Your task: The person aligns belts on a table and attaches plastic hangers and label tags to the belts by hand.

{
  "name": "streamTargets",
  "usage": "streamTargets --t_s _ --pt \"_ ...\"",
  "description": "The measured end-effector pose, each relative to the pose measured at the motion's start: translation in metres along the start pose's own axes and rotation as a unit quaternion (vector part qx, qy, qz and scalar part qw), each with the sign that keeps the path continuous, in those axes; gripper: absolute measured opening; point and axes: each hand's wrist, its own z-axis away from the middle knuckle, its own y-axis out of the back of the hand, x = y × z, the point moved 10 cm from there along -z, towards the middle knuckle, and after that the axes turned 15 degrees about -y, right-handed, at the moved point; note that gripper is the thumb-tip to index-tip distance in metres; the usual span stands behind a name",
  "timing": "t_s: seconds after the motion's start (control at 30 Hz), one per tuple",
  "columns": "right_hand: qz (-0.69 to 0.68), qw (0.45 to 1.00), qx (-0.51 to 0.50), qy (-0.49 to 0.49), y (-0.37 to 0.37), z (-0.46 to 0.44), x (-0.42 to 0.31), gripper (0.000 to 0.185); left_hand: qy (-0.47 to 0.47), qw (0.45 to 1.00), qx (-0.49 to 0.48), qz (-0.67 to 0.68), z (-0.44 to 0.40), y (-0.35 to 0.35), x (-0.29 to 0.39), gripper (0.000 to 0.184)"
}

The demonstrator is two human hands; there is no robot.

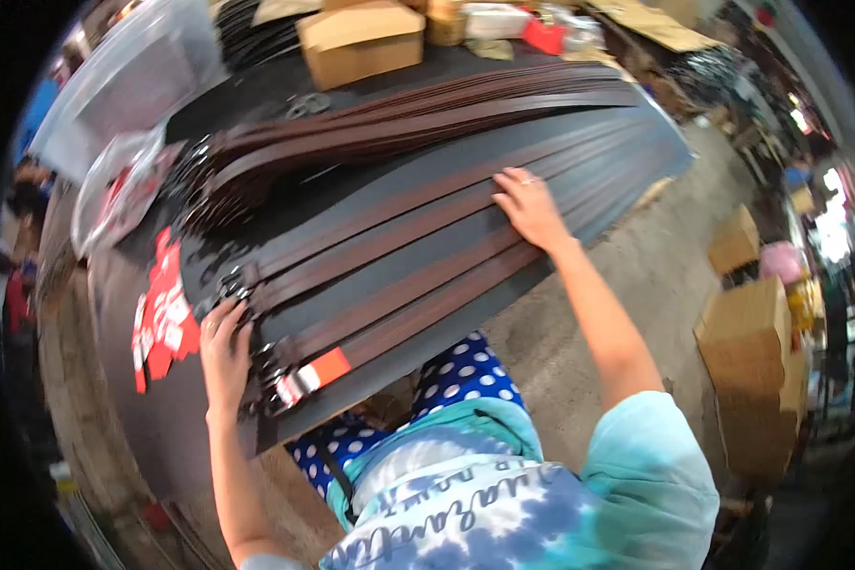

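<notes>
Several dark brown belts [380, 233] lie side by side across a dark sheet, their buckles toward the left. My left hand [224, 356] is at the buckle end, its bent fingertips on a black belt buckle [233, 282]. My right hand [530, 211] rests with fingers spread on the belts, toward their other end, and grips nothing. A red and white tag [312, 376] lies over the nearest belt close to its buckle. Behind them is a thick pile of brown belts [418, 114] with its buckles bunched at the left.
Red and white tags [169, 309] are heaped on the table's left side. A clear plastic bag [119, 190] and a translucent bin [128, 85] stand at the back left, a cardboard box [361, 46] at the back. More cardboard boxes [752, 370] are on the floor to the right.
</notes>
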Motion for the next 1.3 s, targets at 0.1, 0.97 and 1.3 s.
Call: streamTargets --t_s 0.1,0.97,1.3 --pt "-0.023 0.999 0.010 -0.025 0.004 0.002 0.009 0.032 -0.003 1.000 -0.014 -0.021 -0.001 -0.004 0.004 0.023" --pt "-0.048 0.994 -0.049 -0.090 0.007 0.026 0.020 0.029 0.056 0.998 0.030 0.020 0.030 0.009 0.009 0.010" --pt "-0.030 0.993 -0.111 0.032 -0.041 -0.029 -0.045 0.040 -0.001 0.995 0.099 -0.012 -0.012 0.003 -0.029 0.023"
